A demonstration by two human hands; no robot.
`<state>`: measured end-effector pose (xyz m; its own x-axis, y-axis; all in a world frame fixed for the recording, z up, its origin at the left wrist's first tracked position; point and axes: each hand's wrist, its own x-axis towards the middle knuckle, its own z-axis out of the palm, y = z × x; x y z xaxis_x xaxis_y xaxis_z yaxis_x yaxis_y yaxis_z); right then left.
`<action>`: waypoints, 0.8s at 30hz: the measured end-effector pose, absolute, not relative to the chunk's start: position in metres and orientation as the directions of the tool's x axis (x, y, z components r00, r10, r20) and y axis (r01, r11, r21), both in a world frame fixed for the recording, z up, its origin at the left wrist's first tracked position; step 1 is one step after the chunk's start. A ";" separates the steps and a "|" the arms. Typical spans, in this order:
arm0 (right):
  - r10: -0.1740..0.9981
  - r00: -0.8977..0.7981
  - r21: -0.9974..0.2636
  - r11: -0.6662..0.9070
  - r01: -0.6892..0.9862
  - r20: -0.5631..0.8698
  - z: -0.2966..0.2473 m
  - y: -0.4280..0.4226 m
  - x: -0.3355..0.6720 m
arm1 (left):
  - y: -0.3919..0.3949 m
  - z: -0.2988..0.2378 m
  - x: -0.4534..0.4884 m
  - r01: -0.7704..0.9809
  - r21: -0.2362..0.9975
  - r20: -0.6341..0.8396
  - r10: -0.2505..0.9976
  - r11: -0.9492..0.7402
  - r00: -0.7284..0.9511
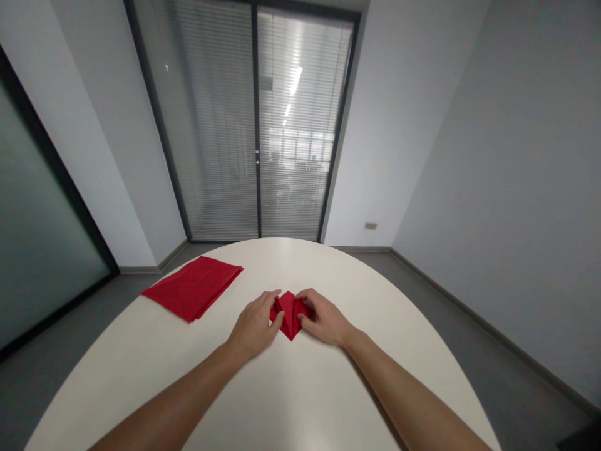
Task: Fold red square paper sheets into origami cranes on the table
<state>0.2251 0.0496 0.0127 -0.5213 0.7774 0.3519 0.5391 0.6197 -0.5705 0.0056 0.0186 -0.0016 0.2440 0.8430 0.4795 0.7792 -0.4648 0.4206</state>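
Both hands are down on the round white table, working a small folded red napkin that lies near the middle of it, its lower corner pointing back toward the person. The left hand presses on the napkin's left flap with thumb and fingers closed onto the cloth, and the right hand seems to pinch the right flap the same way, though the fingertips are hard to make out. Well off to the left, by the table's edge, sits a flat stack of red napkins.

Red napkin, red stack, white table.
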 end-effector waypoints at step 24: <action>0.794 -0.494 -0.570 0.602 0.560 0.353 0.001 0.057 0.227 | 0.019 0.004 0.007 0.806 0.443 0.395 0.892 -0.393 0.218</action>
<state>0.2266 0.0574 0.0009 -0.4943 0.7944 0.3530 0.5597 0.6016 -0.5700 0.0066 0.0190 0.0039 0.2184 0.8923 0.3952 0.8059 -0.3932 0.4426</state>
